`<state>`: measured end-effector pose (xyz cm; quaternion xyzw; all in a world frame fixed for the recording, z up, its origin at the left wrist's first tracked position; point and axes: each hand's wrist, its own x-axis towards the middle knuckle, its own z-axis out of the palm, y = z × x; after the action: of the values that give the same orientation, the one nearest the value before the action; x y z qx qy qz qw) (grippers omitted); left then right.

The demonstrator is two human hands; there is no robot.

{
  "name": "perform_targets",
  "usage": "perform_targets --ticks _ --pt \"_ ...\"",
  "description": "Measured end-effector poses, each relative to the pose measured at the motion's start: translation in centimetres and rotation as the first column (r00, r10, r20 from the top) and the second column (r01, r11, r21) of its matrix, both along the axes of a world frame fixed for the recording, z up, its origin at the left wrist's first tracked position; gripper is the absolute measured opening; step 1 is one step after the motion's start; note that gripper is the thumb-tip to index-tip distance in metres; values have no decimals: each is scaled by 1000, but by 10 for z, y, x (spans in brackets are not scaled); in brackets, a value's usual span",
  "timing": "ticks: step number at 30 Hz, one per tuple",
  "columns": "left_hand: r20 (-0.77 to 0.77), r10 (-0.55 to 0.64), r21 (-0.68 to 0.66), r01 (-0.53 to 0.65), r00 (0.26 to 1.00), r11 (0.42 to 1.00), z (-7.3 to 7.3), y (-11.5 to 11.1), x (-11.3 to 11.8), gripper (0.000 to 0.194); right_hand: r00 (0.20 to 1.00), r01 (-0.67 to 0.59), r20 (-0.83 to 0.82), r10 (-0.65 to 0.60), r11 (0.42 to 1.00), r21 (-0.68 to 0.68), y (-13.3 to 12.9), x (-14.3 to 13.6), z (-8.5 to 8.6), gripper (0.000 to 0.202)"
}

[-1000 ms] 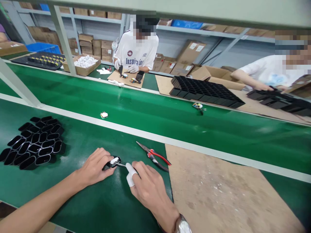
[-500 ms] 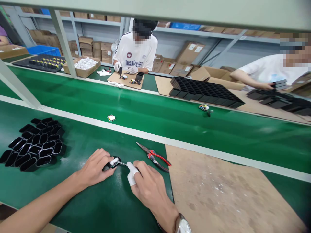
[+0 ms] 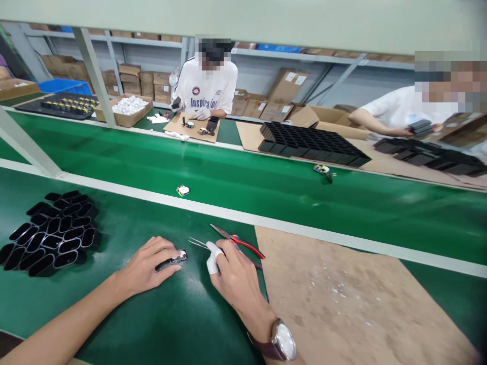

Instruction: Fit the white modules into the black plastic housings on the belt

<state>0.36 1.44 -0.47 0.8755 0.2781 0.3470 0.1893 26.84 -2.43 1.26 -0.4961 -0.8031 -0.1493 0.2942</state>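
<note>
My left hand [image 3: 150,263] grips a small black casing [image 3: 178,257] with white material inside its open end, low over the green bench. In my right hand [image 3: 232,271], which wears white finger cots, is a pair of thin metal tweezers [image 3: 198,243]. Their tips point up and left, apart from the casing. Red-handled pliers [image 3: 238,242] lie just beyond my right hand. Many black oval casings [image 3: 53,233] stand grouped on the bench at the left.
A stained cardboard sheet [image 3: 335,294] covers the bench at right. The green conveyor [image 3: 243,177] carries a small white-topped part [image 3: 182,190] and a board with wires [image 3: 323,171]. Two people in white shirts work across it, beside black casing rows [image 3: 312,144].
My right hand has drawn the tweezers out of the casing, back to the right. My left hand has tilted the casing lower. The white-topped part has shifted right.
</note>
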Motion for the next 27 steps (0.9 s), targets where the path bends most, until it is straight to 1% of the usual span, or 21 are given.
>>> perform_targets --ticks 1,3,5,7,8,10,11,13,14,15,16,17,18,19,20,21,22,23,24,26,27 --pt "15 -29 17 28 999 999 0 1 0 36 999 36 24 -35 999 -14 2 2 -5 26" --pt "37 -56 28 55 998 998 -1 2 0 36 995 68 84 -62 995 -69 6 5 -14 28" --pt "36 -60 6 60 998 998 -2 1 0 34 990 73 130 -56 989 -128 9 6 -19 27" --pt "28 -31 -37 32 999 999 -3 1 -1 32 992 60 118 -42 987 -150 9 5 -20 28" --pt "28 -7 -54 8 1000 998 -3 0 -2 34 996 34 83 -22 988 -148 8 2 -18 30" --pt "23 21 -43 -20 1000 999 -5 -2 -4 39 997 -69 -29 66 988 -140 5 -4 -14 35" --pt "22 14 -14 -13 1000 1000 -6 -2 -5 37 989 -131 -87 120 982 -136 3 -7 -12 38" --pt "29 -39 28 38 999 999 -8 -4 -5 25 967 -224 -158 202 965 -135 1 -13 -8 41" --pt "53 -55 13 54 997 998 -8 -4 -4 19 962 -241 -167 217 961 -139 0 -15 -7 41" --pt "101 -45 -47 50 994 998 -7 -4 -2 14 964 -235 -160 211 961 -148 0 -15 -7 41" --pt "170 -6 -156 33 985 987 -6 -3 -1 9 972 -212 -140 190 964 -163 1 -15 -7 41" --pt "247 62 -306 17 967 952 -5 -1 0 7 981 -177 -109 159 967 -183 2 -14 -8 40" --pt "317 152 -472 17 936 882 -3 1 1 10 990 -136 -73 123 970 -202 3 -12 -9 40" --pt "372 251 -622 40 894 782 0 4 1 16 995 -94 -35 89 971 -218 4 -9 -11 40" --pt "408 342 -736 83 847 672 2 7 1 22 998 -59 0 61 971 -231 5 -6 -13 41" --pt "427 415 -806 130 804 577 5 9 -1 26 999 -36 28 44 970 -239 6 -4 -15 43" --pt "438 468 -840 165 767 517 8 11 -2 30 998 -23 49 36 970 -243 8 -1 -17 46" --pt "445 501 -853 180 742 490 10 13 -4 32 997 -14 65 30 970 -243 9 1 -19 47" --pt "447 516 -855 178 731 488 11 13 -5 34 997 -1 79 20 972 -236 10 3 -20 48" --pt "439 513 -846 147 738 513 12 12 -4 35 995 43 94 -25 980 -196 12 5 -23 47" --pt "420 498 -834 107 758 542 11 11 -3 35 994 65 93 -50 984 -168 13 4 -24 45"
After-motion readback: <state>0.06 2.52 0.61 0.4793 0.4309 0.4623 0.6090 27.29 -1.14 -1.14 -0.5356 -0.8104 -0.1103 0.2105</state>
